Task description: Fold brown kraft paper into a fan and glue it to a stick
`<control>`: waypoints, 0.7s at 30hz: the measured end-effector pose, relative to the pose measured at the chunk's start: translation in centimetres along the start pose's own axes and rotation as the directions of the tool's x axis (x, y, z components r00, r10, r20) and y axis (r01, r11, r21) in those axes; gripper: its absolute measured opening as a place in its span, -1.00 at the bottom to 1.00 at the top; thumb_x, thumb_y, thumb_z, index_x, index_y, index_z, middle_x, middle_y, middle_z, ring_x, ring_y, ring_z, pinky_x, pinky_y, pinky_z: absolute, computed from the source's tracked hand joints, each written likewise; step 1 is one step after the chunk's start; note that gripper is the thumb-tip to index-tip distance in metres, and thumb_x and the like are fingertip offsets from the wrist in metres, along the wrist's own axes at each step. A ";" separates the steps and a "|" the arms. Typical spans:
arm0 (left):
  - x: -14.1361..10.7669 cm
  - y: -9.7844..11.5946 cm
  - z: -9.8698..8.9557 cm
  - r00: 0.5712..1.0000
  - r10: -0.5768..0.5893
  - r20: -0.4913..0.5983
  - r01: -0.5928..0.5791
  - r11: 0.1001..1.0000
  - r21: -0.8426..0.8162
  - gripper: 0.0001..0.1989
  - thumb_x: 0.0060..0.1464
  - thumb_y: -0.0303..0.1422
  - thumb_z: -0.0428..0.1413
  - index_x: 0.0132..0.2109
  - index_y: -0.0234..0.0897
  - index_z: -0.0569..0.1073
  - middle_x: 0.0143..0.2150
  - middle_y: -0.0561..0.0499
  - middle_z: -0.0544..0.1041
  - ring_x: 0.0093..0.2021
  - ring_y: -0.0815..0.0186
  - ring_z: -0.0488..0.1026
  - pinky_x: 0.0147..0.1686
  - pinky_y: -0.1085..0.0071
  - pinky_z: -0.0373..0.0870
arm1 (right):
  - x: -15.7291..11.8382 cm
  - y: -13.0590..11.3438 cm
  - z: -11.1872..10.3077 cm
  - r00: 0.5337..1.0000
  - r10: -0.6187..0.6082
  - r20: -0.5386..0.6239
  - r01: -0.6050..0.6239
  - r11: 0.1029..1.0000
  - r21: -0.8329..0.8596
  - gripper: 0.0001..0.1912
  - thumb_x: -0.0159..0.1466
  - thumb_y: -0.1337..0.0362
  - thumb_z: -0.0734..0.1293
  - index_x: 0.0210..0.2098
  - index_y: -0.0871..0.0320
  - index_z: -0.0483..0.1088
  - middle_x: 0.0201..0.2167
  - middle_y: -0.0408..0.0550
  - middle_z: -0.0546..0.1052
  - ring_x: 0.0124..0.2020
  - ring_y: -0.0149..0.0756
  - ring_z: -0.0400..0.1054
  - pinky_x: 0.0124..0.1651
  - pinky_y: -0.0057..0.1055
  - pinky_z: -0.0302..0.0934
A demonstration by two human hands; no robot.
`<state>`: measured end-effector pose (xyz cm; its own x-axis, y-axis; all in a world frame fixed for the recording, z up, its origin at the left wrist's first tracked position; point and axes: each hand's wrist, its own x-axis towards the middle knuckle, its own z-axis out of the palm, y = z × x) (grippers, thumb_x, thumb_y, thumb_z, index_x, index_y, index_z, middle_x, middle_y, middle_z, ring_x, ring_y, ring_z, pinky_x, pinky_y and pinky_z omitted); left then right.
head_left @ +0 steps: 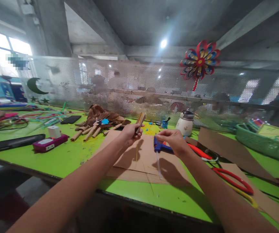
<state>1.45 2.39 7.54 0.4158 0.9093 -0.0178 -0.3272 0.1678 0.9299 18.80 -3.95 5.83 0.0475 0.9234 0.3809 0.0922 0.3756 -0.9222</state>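
My left hand (131,132) is closed around a narrow rolled strip of brown paper (140,121), held tilted above the table. Thin yellow strands run along the strip, and one hangs below the hand. To its right, my right hand (173,139) has thumb and forefinger drawn together in a pinch; whatever lies between the tips is too small to make out. Just beneath those fingers is a blue glue gun (162,147), with a clear glue stick (159,166) pointing toward me. Both hands are over flat brown cardboard sheets (127,158).
Brown paper rolls (92,131) lie at left beside a black phone (71,119) and a purple power strip (49,142). A white jug (185,124) stands behind my right hand. Red-handled scissors (234,181) and a green basket (263,142) are at right. Perforated panels rise behind.
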 end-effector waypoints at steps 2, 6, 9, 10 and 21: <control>0.7 -0.2 -0.4 1.000 -0.006 -0.004 0.006 1.000 -0.008 -0.83 0.12 -0.49 -0.13 -0.36 -0.40 0.33 -0.71 0.12 0.19 -0.76 0.54 0.08 -0.77 0.65 -0.05 | -0.2 -0.3 -0.1 0.997 -0.022 0.077 0.020 1.000 0.018 -0.80 -0.04 0.18 0.43 -0.56 0.21 0.45 -0.65 -0.15 0.43 -0.63 -0.48 0.24 -0.51 -0.47 0.15; 0.9 -0.9 -2.2 1.000 -0.014 -0.016 0.014 1.000 -0.016 -0.83 0.12 -0.48 -0.13 -0.34 -0.40 0.33 -0.72 0.13 0.19 -0.78 0.55 0.04 -0.79 0.65 -0.16 | -0.4 -0.6 -0.5 0.991 -0.033 0.129 0.022 0.996 0.089 -0.75 0.10 0.13 0.33 -0.51 0.22 0.44 -0.63 -0.14 0.42 -0.61 -0.47 0.25 -0.51 -0.48 0.14; 0.7 -0.3 -3.4 0.993 0.120 0.011 -0.119 0.990 -0.077 -0.84 0.11 -0.47 -0.10 -0.26 -0.41 0.37 -0.68 0.11 0.23 -0.75 0.55 0.08 -0.76 0.66 -0.05 | -0.4 -0.5 -0.5 0.994 -0.046 0.101 0.041 0.998 0.045 -0.73 0.09 0.13 0.34 -0.57 0.22 0.41 -0.67 -0.16 0.38 -0.65 -0.50 0.20 -0.55 -0.49 0.09; 0.7 -0.1 -3.6 0.994 0.106 0.001 -0.105 0.990 -0.098 -0.83 0.12 -0.48 -0.10 -0.27 -0.42 0.37 -0.68 0.10 0.24 -0.75 0.56 0.09 -0.76 0.66 -0.04 | -0.4 -0.4 -0.3 0.995 -0.048 0.082 0.048 0.999 0.004 -0.72 0.07 0.13 0.35 -0.60 0.22 0.39 -0.69 -0.17 0.37 -0.66 -0.51 0.18 -0.55 -0.49 0.09; 0.7 -1.4 -2.6 0.993 -0.099 0.061 0.105 0.989 -0.101 -0.82 0.14 -0.47 -0.14 -0.32 -0.41 0.33 -0.69 0.07 0.24 -0.76 0.55 0.09 -0.76 0.64 -0.10 | 1.0 1.6 -1.9 0.989 -0.086 -0.119 0.073 0.991 -0.111 -0.64 0.08 0.04 0.32 -0.35 0.25 0.46 -0.48 -0.01 0.53 -0.52 -0.34 0.39 -0.37 -0.34 0.28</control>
<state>-0.01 3.73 5.25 0.4969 0.8634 -0.0874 -0.3657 0.2997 0.8812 20.87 -2.57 4.88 0.1572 0.8719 0.4638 0.2054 0.4305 -0.8789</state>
